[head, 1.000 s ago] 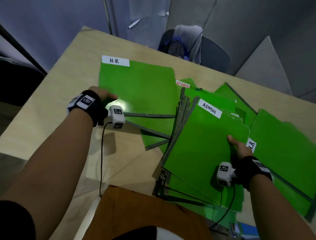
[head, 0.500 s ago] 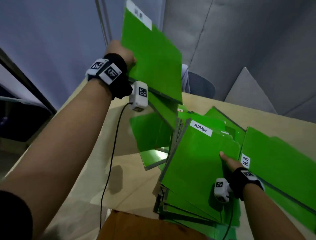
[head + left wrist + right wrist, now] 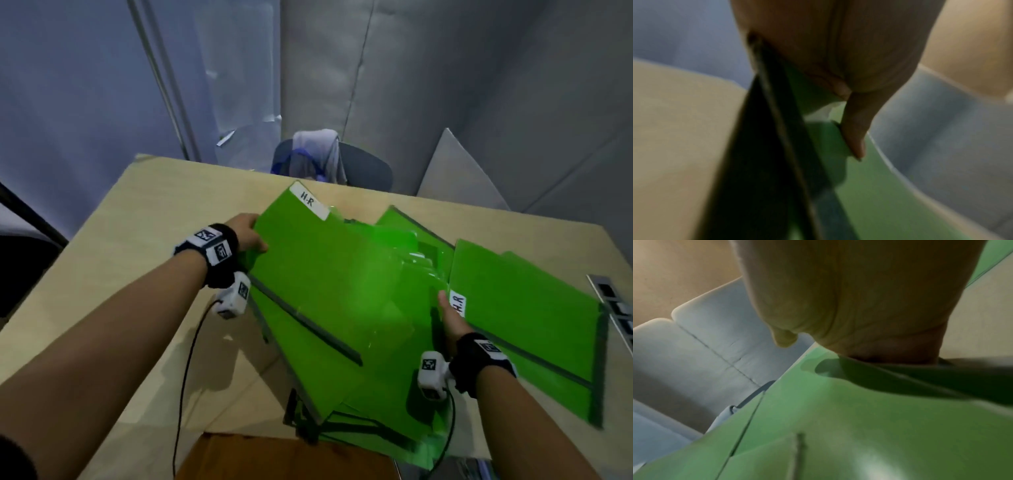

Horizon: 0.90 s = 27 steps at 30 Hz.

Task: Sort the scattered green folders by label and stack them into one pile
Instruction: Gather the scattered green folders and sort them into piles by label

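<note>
**Both hands on the green folders**

My left hand (image 3: 247,233) grips the near-left edge of a flat green plastic folder labelled H.R (image 3: 329,274), thumb on top and fingers curled beneath; it lies tilted over the heap of green folders (image 3: 376,394) on the pale wooden table (image 3: 137,240). My right hand (image 3: 450,317) rests on the heap, thumb stretched out flat beside a second green folder labelled H.R (image 3: 524,308) to the right. How my other right fingers lie, I cannot tell.
</note>
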Tool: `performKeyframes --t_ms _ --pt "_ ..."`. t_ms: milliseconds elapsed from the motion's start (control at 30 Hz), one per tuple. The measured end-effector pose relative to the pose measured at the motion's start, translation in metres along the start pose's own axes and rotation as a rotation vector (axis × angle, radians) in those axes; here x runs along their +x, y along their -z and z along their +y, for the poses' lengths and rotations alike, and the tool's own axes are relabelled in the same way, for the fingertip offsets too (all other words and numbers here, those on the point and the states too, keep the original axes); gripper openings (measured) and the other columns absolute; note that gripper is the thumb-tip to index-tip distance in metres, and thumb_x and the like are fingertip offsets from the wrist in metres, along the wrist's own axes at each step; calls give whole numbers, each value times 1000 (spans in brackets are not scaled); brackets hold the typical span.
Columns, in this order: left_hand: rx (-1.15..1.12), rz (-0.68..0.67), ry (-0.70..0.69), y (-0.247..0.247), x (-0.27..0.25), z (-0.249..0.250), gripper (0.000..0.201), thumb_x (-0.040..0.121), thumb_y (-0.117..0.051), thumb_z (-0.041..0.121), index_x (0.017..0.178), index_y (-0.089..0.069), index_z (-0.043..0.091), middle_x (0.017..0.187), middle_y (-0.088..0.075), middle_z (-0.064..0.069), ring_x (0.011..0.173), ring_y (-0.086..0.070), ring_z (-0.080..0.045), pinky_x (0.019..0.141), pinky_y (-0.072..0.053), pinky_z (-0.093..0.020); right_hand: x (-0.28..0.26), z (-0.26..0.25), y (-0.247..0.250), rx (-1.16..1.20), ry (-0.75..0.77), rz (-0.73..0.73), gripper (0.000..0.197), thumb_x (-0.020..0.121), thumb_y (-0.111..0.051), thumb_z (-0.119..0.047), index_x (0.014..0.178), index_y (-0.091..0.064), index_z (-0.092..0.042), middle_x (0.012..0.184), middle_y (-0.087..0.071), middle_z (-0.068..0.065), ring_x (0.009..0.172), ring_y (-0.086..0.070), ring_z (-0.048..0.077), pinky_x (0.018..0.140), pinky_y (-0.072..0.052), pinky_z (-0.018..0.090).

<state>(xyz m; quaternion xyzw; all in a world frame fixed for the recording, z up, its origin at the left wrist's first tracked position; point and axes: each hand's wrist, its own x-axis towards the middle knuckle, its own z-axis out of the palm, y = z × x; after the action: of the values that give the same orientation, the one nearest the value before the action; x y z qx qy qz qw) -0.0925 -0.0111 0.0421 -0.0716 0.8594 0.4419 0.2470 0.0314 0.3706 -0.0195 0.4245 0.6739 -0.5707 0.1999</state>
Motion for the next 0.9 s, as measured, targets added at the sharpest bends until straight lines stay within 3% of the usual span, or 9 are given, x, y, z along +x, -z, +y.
performKeyframes --t_ms 67,167,300,467,567,633,700,767,900 --pt "72 -61 12 -13 6 -8 51 79 -69 -8 126 -52 5 128 -58 -20 116 -57 -36 100 -43 -53 -10 -4 -6 -60 10 -12 120 56 -37 -94 152 -14 -27 160 -11 12 145 -16 36 112 -15 58" --pt "248 -156 -18 -25 14 -2 64 82 -71 3 139 -42 8 137 -52 -14 123 -51 -32 105 -39 -48 -5 -5 -5 -149 31 -7 156 18 -41 -101 152 -11 -29 160 -8 10 145 -13 36 111 -16 59" --pt "519 -187 -54 -40 22 21 82 84 -72 16 150 -23 8 153 -32 -14 137 -36 -30 112 -31 -42 -2 -8 -5 -144 32 -36 94 78 -33 -80 152 -12 -27 160 -9 11 146 -14 35 113 -15 57" --pt "744 122 -193 -75 19 38 78 84 -69 36 146 -23 33 138 -51 -7 125 -48 -31 106 -26 -53 47 14 7 -251 -9 66 100 71 -62 -67 145 -35 -6 145 -43 19 125 -48 38 105 -39 55" --pt "477 379 70 -87 6 26 81 81 -68 35 146 -22 24 147 -36 -8 136 -32 -31 110 -19 -56 26 3 0 -226 -48 49 71 89 -61 -44 138 -41 3 142 -43 25 114 -55 39 94 -46 44" --pt "76 371 372 -90 0 9 88 74 -68 23 148 -22 11 146 -34 -15 132 -36 -35 104 -36 -51 28 2 1 -219 -68 2 58 93 -58 -32 135 -42 4 139 -45 27 92 -57 33 78 -45 40" --pt "-238 182 551 -92 -16 -4 70 70 -70 22 133 -47 0 108 -59 -18 89 -61 -31 72 -51 -36 29 3 4 -218 -73 -5 57 93 -59 -30 136 -40 3 122 -54 23 81 -53 29 79 -43 41" --pt "-294 30 553 -97 -30 -7 32 82 -71 22 97 -60 -4 78 -57 -14 62 -56 -26 56 -45 -27 26 2 6 -191 -91 8 43 94 -57 -24 123 -43 4 93 -52 14 71 -48 26 77 -40 40" --pt "-151 81 462 -113 -42 -1 73 81 -75 15 137 -31 -5 126 -51 -20 112 -55 -35 82 -48 -33 16 -1 6 -270 -137 18 25 95 -53 -23 97 -44 0 74 -44 11 58 -42 23 55 -37 31"
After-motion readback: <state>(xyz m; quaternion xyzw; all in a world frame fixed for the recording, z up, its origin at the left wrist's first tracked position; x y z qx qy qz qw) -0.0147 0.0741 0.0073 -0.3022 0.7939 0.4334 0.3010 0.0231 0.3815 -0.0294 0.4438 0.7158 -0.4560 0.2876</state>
